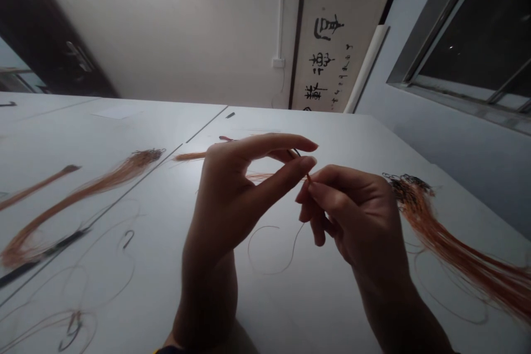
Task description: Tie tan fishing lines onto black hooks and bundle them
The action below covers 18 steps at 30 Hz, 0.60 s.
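1. On the table, we see a bundle at four o'clock, probably apart against tangling.
2. Our left hand, at eight, seems pinching the hook, perhaps for steadiness.
3. Our right hand, at four, pinches thread, perhaps for tension.
4. The hook: near centre.

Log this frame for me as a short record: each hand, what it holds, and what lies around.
Left hand: raised over the table, pinching a thin dark piece, mostly hidden, probably a hook
Right hand: close by, thumb and finger pinching an orange strand at the piece's lower end
Right of hands: orange bundle with dark hooks at its far end
Left of hands: loose hook, lying apart
Surface: white table
Background: framed calligraphy, window
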Available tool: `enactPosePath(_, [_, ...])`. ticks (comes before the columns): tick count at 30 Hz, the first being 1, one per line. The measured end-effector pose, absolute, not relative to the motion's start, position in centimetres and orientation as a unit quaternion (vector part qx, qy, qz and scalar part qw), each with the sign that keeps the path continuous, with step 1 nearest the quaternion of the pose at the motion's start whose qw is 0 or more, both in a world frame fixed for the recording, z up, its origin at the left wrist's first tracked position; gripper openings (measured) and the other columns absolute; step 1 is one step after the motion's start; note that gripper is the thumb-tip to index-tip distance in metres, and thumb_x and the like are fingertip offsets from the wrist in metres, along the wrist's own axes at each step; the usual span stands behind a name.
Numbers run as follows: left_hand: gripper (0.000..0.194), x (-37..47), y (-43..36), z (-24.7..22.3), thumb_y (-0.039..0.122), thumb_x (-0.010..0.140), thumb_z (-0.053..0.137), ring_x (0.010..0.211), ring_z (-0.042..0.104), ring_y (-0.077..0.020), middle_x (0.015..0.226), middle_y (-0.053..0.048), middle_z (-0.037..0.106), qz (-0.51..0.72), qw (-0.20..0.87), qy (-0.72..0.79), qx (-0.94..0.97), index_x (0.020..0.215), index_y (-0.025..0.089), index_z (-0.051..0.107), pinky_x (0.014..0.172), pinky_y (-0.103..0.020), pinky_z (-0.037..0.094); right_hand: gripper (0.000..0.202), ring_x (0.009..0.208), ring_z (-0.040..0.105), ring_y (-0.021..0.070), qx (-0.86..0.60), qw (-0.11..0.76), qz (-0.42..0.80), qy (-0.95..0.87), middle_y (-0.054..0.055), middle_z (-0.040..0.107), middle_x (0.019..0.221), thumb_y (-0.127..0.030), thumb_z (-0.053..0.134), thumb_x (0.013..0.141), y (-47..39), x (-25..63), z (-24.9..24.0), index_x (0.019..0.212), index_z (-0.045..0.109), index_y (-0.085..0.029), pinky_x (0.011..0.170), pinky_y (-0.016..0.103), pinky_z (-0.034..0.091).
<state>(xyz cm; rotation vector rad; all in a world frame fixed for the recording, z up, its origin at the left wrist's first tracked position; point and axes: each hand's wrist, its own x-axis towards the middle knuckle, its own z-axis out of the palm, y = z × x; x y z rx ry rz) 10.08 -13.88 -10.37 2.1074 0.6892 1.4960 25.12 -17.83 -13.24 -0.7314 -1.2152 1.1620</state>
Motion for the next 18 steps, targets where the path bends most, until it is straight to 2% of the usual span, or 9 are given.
enactPosePath(6, [0.010, 10.13, -13.90, -10.30, 0.023, 0.084, 0.073, 0.072, 0.070, -0.0143, 0.081, 0.001, 0.073, 0.536, 0.238, 0.266, 0.765, 0.094, 0.023, 0.074, 0.067, -0.026, 0.058, 0.023, 0.043, 0.050, 0.0050, -0.334, 0.603, 0.495, -0.529, -0.003, 0.064, 0.061, -0.007, 0.058, 0.087, -17.96, 25.08, -13.10, 0.071, 0.071, -0.016, 0.039, 0.016, 0.039])
enactPosePath(18, [0.010, 10.09, -14.03, -10.05, 0.021, 0.084, 0.073, 0.076, 0.070, -0.0157, 0.085, 0.001, 0.073, 0.525, 0.240, 0.258, 0.775, 0.093, 0.024, 0.074, 0.076, -0.029, 0.059, 0.021, 0.044, 0.051, 0.0059, -0.332, 0.610, 0.484, -0.533, -0.003, 0.063, 0.061, -0.009, 0.059, 0.085, -18.02, 25.05, -13.31, 0.070, 0.070, -0.018, 0.037, 0.016, 0.040])
